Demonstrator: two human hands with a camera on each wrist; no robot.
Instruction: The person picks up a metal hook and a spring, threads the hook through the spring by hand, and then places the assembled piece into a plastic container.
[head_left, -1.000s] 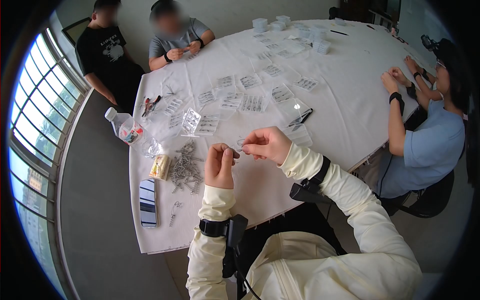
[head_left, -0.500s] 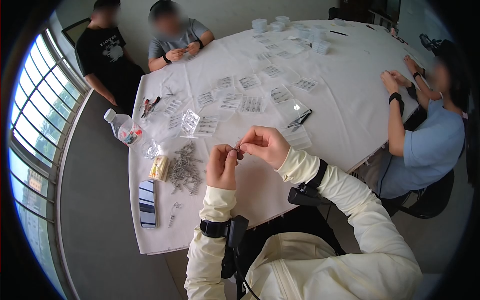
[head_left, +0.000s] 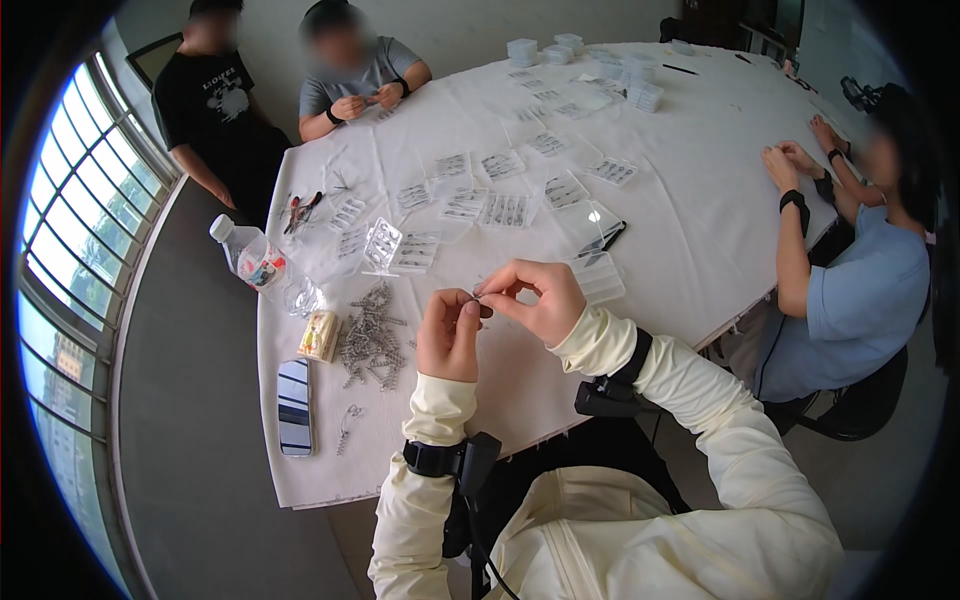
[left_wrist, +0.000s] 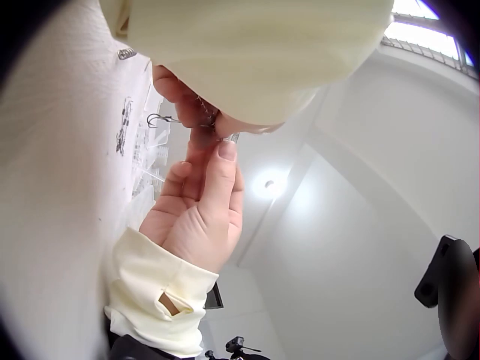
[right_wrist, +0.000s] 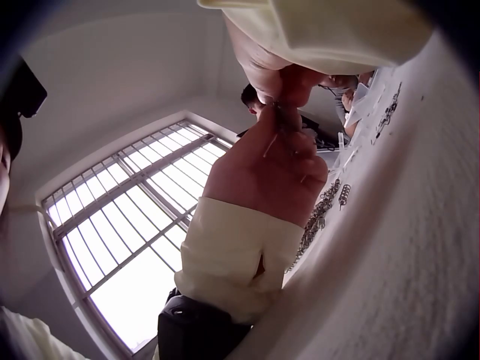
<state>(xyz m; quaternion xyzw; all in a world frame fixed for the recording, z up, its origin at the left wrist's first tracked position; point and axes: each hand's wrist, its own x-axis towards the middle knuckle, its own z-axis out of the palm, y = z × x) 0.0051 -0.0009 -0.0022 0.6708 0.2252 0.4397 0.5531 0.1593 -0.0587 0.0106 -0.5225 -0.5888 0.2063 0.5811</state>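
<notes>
Left hand (head_left: 447,338): one; thumb and forefinger pinch a small metal hook piece (left_wrist: 168,119). How its other fingers lie I can't tell.
Right hand (head_left: 543,302): one, between 2 and 3 o'clock of the left; thumb and forefinger pinch at the same spot, though exactly which bit they grip is hidden.
Hook piece: held between the two hands, its curved wire poking out toward 9 o'clock in the left wrist view; too small to count its parts.
Meeting fingertips: a second ago a narrow gap with wire in it showed between the hands; now the tips touch, so both seem busy on one spot, close and fiddly work.
Coil pile (head_left: 370,345): one heap, between 8 and 9 o'clock of the fingertips; too tangled to count.
Loose coil (head_left: 344,437): one, between 7 and 8.
Soft pack (head_left: 319,335): one, at 9, touching or just beside the heap.
Phone (head_left: 296,410): one, at 8.
Transparent case (head_left: 598,276): one, at 3.
Bottle (head_left: 265,266): one, at 9.
Filled trays (head_left: 505,209): about a dozen, 10 to 1.
Box stacks (head_left: 643,95): at least three, 12 to 1.
Other people: three plainly, at 10, 11 and 3; perhaps a fourth at 3.
</notes>
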